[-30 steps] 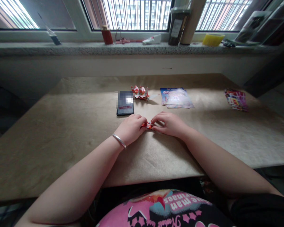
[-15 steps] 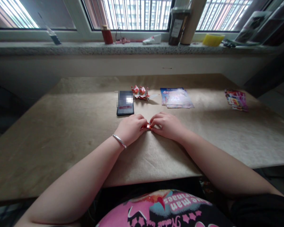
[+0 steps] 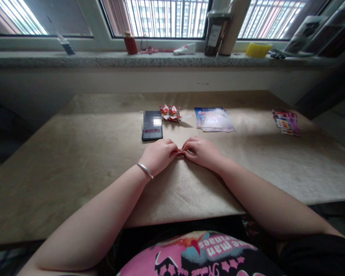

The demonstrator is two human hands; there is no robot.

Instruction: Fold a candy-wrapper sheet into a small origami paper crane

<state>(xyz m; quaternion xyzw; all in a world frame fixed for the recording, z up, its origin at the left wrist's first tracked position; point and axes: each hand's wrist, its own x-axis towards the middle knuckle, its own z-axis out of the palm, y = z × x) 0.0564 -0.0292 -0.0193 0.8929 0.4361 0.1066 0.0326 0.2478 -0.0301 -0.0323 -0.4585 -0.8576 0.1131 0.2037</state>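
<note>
Between my two hands, on the brown tabletop, is a small piece of red and white printed paper [image 3: 180,153], mostly covered by fingers. My left hand [image 3: 160,154], with a silver bangle at the wrist, pinches its left end. From the other side my right hand [image 3: 202,152] pinches the right end, fingertips bent down close to the table. Past the hands stands a folded red and white paper figure [image 3: 171,113] with pointed parts. A dark phone [image 3: 152,130] lies just left of that figure, its screen partly blurred out.
Blue and pink printed sheets [image 3: 214,119] lie in a stack beyond my right hand. Farther right is a fanned pile of pink and red printed papers [image 3: 286,122]. A windowsill [image 3: 161,59] behind the table [image 3: 74,153] holds a red bottle [image 3: 130,43], a dark jar [image 3: 215,34] and yellow tape [image 3: 258,50].
The fingers have shifted slightly on the small paper, and its visible part looks narrower and flatter. Both hands stay in nearly the same place.
</note>
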